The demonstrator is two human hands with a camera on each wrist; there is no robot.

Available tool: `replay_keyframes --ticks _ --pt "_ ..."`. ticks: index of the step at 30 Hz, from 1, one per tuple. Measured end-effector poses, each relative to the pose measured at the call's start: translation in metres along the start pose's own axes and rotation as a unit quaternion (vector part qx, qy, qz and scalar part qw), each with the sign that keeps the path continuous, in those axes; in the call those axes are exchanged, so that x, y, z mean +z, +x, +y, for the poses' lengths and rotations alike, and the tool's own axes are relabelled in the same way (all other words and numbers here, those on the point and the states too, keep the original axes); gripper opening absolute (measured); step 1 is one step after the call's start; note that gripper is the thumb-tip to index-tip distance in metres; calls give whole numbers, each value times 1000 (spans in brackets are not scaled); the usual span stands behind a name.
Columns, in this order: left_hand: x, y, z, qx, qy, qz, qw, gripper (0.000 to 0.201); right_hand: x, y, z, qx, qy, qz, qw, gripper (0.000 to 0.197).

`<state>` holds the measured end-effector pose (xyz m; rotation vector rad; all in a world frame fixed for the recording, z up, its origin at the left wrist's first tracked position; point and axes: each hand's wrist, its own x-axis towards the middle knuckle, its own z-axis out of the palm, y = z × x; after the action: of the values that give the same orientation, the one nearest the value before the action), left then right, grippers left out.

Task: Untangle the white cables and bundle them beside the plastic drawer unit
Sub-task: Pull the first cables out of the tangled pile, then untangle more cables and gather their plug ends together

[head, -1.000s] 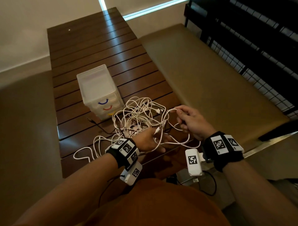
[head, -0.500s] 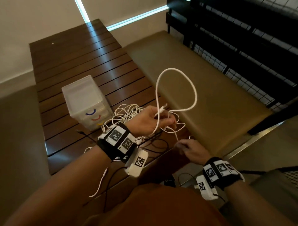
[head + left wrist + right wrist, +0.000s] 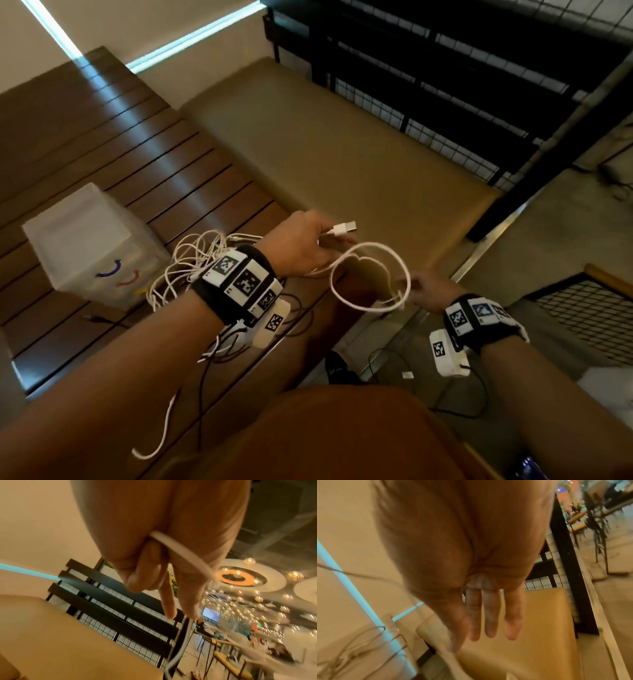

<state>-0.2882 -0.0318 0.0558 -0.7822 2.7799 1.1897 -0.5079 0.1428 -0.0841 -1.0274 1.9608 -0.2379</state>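
Left hand [image 3: 301, 246]: raised above the near right corner of the table, fingers curled round one white cable just behind its plug. The left wrist view shows the cord crossing the palm with fingers folded over it and one finger pointing out straighter. Held high, probably to lift this cord clear of the rest.

Plug [image 3: 342, 228]: a flat white connector sticking out to the right past the left hand's fingers, free of the heap, so the cord can likely be coiled from this end.

Held cable [image 3: 373, 246]: from the left hand it hangs in one open loop, which reaches across to the right hand.

Right hand [image 3: 426, 291]: lower and to the right, off the table's edge, at the bottom of the loop. In the head view the fingers [image 3: 406, 286] seem to meet the cord, but the right wrist view shows straight fingers side by side and no cord between them. Pinching or only touching: cannot tell.

Tangle [image 3: 191, 260]: the remaining white cables lie heaped on the table [image 3: 102, 154], touching or just beside the front right of the drawer unit, partly behind the left wrist. One loose end [image 3: 161, 435] trails off the near edge.

Drawer unit [image 3: 82, 240]: a pale plastic box at the table's left, the mark for where bundles go.

Step in hand: seemingly coiling the first freed cable; most untangling not yet done.
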Motion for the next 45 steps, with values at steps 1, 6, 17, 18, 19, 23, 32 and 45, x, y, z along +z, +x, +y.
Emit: replay_keyframes --ticks 1,6,17,18,19,23,32,45 --pt "5 3 1 -3 26 -7 1000 22 -4 -3 3 6 -9 6 1000 44" --pt "37 11 22 -11 -117 -21 993 32 -33 -30 -31 -87 199 51 975 29" --pt "29 0 39 -34 -425 36 904 50 11 -27 -69 -134 82 -27 987 20" --pt "26 -2 38 -30 -427 39 903 50 7 -25 -60 -104 51 -23 993 24" --pt "23 -3 36 -28 -434 46 899 50 3 -23 -49 -64 15 -31 997 27" --pt "16 -7 31 -8 -441 62 895 25 12 -18 -10 49 -17 -115 992 33" --pt "16 -26 12 -33 -482 45 874 34 19 -30 -63 -55 3 -83 995 36" --pt "-44 -116 -82 -125 -559 203 794 30 83 -31 -176 -80 198 -284 935 39"
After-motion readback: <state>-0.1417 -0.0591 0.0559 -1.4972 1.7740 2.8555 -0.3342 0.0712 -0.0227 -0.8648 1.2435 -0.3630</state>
